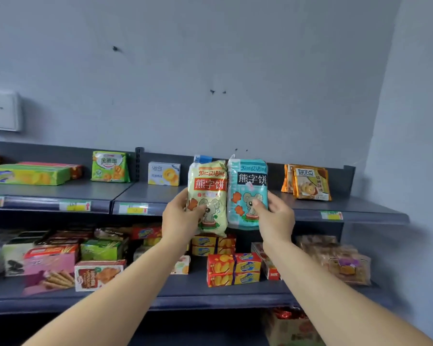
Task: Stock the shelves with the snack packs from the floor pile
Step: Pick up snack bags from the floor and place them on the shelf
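My left hand (183,217) grips a pale yellow snack pack (208,186) with a bear drawing, thumb across its front. Beside it my right hand (273,216) grips a light blue snack pack (248,186) of the same brand. Both packs stand upright side by side, touching, in front of the top shelf (235,196), their lower ends hanging below its front edge. A bit of another blue pack shows behind the yellow one.
The top shelf holds a white biscuit box (163,174), a green bag (110,166), long green and red boxes (28,174) at the left and orange packs (310,183) at the right. The lower shelf (185,293) carries several boxes and clear bags. A carton (290,328) sits below.
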The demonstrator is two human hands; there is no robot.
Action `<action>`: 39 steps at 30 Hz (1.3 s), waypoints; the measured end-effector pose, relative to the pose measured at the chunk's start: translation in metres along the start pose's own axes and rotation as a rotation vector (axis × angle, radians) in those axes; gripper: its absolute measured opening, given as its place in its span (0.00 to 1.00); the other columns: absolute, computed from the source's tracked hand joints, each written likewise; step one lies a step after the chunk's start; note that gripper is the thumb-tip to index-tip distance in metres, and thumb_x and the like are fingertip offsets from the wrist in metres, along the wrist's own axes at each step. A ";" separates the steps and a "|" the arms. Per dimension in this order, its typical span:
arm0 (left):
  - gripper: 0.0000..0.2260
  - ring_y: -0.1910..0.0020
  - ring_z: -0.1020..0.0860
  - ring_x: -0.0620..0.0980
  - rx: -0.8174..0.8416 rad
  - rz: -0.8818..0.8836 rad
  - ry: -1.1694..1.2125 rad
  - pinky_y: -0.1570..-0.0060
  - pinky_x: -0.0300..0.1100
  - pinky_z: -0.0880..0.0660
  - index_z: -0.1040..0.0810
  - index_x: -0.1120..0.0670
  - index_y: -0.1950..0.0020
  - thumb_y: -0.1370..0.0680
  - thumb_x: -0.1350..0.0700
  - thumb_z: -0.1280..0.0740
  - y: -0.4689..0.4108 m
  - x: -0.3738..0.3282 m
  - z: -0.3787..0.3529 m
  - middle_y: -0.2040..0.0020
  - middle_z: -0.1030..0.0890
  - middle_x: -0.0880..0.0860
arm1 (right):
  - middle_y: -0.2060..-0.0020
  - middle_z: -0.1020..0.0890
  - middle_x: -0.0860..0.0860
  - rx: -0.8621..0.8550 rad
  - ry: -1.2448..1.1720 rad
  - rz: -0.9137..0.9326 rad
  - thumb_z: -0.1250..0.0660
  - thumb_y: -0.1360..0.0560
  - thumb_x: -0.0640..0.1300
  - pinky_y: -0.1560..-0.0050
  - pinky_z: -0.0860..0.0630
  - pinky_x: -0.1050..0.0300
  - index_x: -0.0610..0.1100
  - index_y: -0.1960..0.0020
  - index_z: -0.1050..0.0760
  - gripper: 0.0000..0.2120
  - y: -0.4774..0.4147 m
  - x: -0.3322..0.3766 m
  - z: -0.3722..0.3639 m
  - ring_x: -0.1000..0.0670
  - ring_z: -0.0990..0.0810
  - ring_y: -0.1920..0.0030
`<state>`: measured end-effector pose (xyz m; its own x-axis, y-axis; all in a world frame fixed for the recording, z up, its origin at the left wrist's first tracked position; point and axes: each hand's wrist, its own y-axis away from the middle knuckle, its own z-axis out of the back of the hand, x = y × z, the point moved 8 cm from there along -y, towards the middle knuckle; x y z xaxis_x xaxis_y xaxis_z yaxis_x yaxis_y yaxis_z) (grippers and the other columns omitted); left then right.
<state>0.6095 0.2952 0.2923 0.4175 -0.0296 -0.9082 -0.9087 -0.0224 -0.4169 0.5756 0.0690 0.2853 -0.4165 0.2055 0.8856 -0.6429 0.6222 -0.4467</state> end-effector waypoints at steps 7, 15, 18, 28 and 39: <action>0.14 0.57 0.20 0.48 -0.101 0.057 -0.032 0.77 0.32 0.29 0.26 0.39 0.56 0.22 0.60 0.33 -0.022 0.024 0.039 0.55 0.18 0.46 | 0.51 0.16 0.51 0.067 -0.062 -0.080 0.30 0.25 0.40 0.61 0.20 0.59 0.46 0.40 0.21 0.14 -0.006 -0.025 -0.053 0.56 0.17 0.55; 0.11 0.59 0.20 0.47 -0.137 0.059 -0.052 0.78 0.31 0.30 0.24 0.43 0.53 0.23 0.61 0.33 -0.072 0.049 0.083 0.55 0.18 0.47 | 0.52 0.17 0.52 0.104 -0.054 -0.093 0.30 0.24 0.39 0.64 0.22 0.62 0.45 0.39 0.22 0.14 -0.015 -0.042 -0.114 0.57 0.18 0.56; 0.11 0.58 0.19 0.47 -0.136 0.049 -0.069 0.75 0.36 0.28 0.24 0.42 0.55 0.23 0.60 0.32 -0.097 0.057 0.098 0.56 0.18 0.46 | 0.52 0.16 0.51 0.092 -0.031 -0.089 0.30 0.25 0.40 0.65 0.23 0.62 0.44 0.41 0.22 0.12 -0.026 -0.044 -0.132 0.57 0.17 0.57; 0.21 0.49 0.18 0.50 -0.086 0.071 -0.077 0.56 0.47 0.21 0.27 0.51 0.32 0.25 0.58 0.29 -0.165 0.094 0.103 0.45 0.18 0.50 | 0.56 0.17 0.49 -0.029 0.011 -0.127 0.31 0.24 0.38 0.70 0.27 0.64 0.40 0.51 0.26 0.05 -0.072 -0.060 -0.160 0.56 0.19 0.62; 0.10 0.55 0.18 0.50 -0.097 0.038 -0.100 0.63 0.43 0.24 0.24 0.45 0.53 0.24 0.61 0.31 -0.246 0.120 0.049 0.54 0.17 0.48 | 0.60 0.24 0.49 -0.014 0.097 -0.184 0.31 0.25 0.37 0.70 0.32 0.60 0.40 0.53 0.30 0.07 -0.178 -0.111 -0.197 0.51 0.24 0.62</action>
<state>0.8822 0.3464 0.2843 0.3758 0.0678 -0.9242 -0.9166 -0.1201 -0.3815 0.8626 0.0846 0.2914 -0.2287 0.1590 0.9604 -0.6933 0.6660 -0.2754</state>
